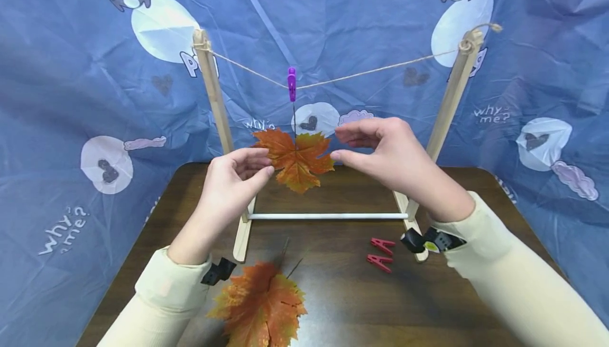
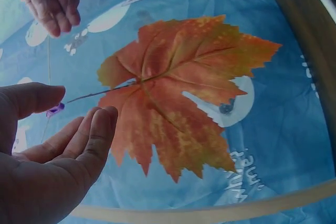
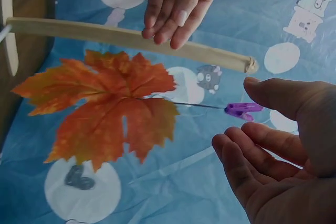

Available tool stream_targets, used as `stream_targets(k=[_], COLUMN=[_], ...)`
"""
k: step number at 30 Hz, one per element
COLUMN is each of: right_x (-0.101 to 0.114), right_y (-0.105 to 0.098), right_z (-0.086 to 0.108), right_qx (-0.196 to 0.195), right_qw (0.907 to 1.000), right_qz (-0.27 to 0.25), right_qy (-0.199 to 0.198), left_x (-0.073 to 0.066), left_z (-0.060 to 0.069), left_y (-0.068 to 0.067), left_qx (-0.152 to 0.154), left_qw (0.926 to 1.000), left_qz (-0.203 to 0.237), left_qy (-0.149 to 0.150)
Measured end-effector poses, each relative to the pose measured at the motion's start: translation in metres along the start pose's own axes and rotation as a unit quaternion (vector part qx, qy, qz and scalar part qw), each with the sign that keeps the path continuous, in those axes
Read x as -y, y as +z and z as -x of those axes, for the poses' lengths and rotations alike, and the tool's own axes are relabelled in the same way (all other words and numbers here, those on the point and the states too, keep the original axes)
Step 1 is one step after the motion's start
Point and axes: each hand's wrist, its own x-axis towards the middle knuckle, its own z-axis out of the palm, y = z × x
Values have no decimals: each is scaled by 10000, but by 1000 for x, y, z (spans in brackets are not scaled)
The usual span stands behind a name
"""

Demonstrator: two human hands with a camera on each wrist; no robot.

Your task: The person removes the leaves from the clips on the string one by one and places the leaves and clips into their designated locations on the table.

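Observation:
A purple clothespin (image 1: pixel 292 84) is clipped on a twine line (image 1: pixel 380 69) and grips the dark stem of an orange maple leaf (image 1: pixel 297 159), which hangs below it. On the leaf's left is my left hand (image 1: pixel 233 180), thumb and fingers apart and loosely bent, with nothing held. My right hand (image 1: pixel 387 151) hovers at the leaf's right side, likewise with a gap between thumb and fingers. In the right wrist view the clothespin (image 3: pixel 242 110) shows beyond that gap. Neither hand grips the leaf (image 2: pixel 168 93).
Two wooden posts (image 1: pixel 216 98) carry the twine, joined low down by a white rod (image 1: pixel 328 216). More orange leaves (image 1: pixel 264 304) lie on the brown table (image 1: pixel 347 304) at the front. Two red clothespins (image 1: pixel 379 262) lie near the right foot. A blue printed cloth (image 1: pixel 333 19) hangs behind.

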Motion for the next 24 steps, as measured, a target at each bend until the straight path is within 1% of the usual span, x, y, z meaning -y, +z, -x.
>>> stream_targets(k=[7, 9, 12, 16, 19, 24], right_x=[19, 24, 34, 46, 53, 61], right_y=[-5, -8, -13, -20, -22, -23], right_z=[-21, -28, -40, -55, -65, -78], right_qx=[-80, -76, -45, 51, 100, 175], right_qw=[9992, 9989, 9975, 9962, 9960, 9941], right_qz=[312, 340, 543, 751, 801, 988], right_qy=[-218, -319, -457, -427, -383, -412], left_x=[-12, -14, -17, -22, -26, -29], left_z=[-12, -15, -19, -24, -28, -37], left_y=[-1, -2, -4, -7, -7, -7], left_qx=[-117, -113, -130, -206, -245, -347], left_qw=[9997, 9996, 9995, 9991, 9988, 9975], left_qz=[22, 28, 10, 41, -48, -391], left_qy=[222, 241, 275, 364, 419, 485])
